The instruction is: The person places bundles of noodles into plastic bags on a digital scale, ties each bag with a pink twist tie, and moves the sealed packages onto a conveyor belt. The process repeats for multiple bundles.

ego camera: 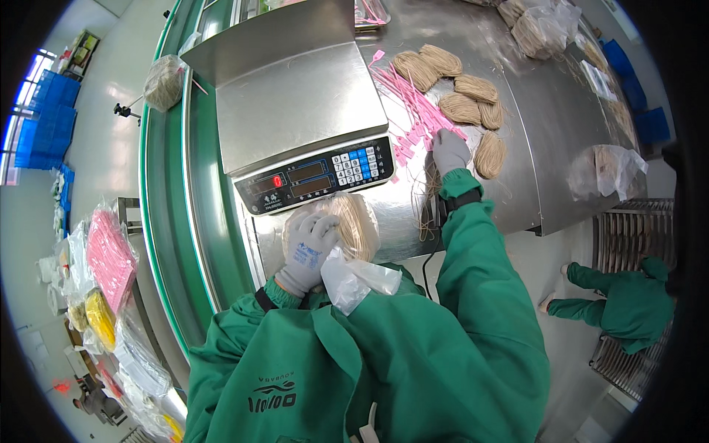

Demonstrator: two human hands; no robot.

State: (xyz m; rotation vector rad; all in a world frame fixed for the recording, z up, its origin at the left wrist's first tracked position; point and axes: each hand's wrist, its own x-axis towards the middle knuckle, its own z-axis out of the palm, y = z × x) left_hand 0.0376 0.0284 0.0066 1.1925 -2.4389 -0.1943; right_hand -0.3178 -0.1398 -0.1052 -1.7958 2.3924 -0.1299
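My left hand (310, 249), in a grey glove, lies with curled fingers on a clear plastic bag of tan noodles (352, 224). The bag's gathered neck (349, 279) points towards my body. My right hand (450, 150), gloved too, is at the near end of a pile of pink plastic tie tags (412, 99); its fingertips are partly hidden, so I cannot tell whether it grips one. Just right of that hand lies a bundle of tan noodles (490, 155), with several more bundles (460, 108) beyond it.
A digital scale (302, 105) with a bare steel pan stands ahead of my left hand. Left of it runs a green conveyor (207, 221) with a bagged bundle (164, 83) at its edge. Loose strands (426, 205) lie on the steel table (518, 205). Another person (626, 302) is at right.
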